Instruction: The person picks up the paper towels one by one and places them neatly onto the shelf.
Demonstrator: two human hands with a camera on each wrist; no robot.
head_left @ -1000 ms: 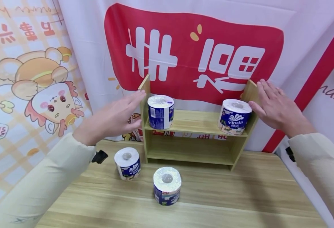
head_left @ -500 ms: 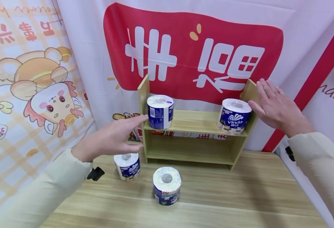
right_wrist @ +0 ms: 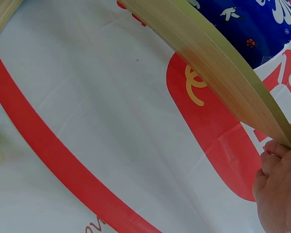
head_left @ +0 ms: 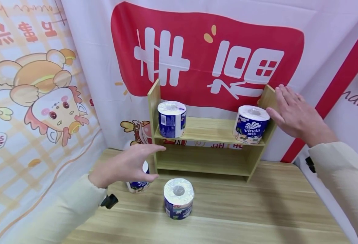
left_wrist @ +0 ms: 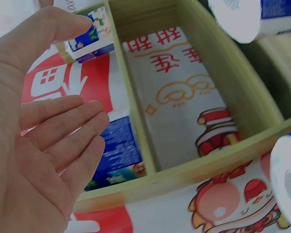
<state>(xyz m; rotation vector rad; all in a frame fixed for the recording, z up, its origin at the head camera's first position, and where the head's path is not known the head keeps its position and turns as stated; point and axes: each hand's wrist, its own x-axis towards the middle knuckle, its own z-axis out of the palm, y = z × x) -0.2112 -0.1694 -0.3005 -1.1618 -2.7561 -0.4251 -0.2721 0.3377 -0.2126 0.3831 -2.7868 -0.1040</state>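
My left hand (head_left: 130, 164) hovers in front of a wrapped toilet paper roll (head_left: 138, 187) on the table, hiding most of it. Its thumb is spread from straight fingers, and nothing lies between them; the left wrist view shows the bare palm (left_wrist: 48, 150). My right hand (head_left: 299, 113) rests with extended fingers at the upper end of the right side panel (head_left: 268, 98) of a small wooden shelf (head_left: 203, 159). On its upper board stand two more rolls, one at the left (head_left: 172, 121) and one at the right (head_left: 252, 126). Another roll (head_left: 179, 200) stands upright on the table before the shelf.
The wood-grain table (head_left: 243, 210) carries the shelf near its back edge. Behind hangs a white cloth with a red banner print (head_left: 197, 61). A checked cartoon cloth (head_left: 38, 101) covers the left side.
My left hand has come down from beside the shelf's left side panel to the left roll on the table, its thumb and fingers spreading. My right hand has stayed in place.
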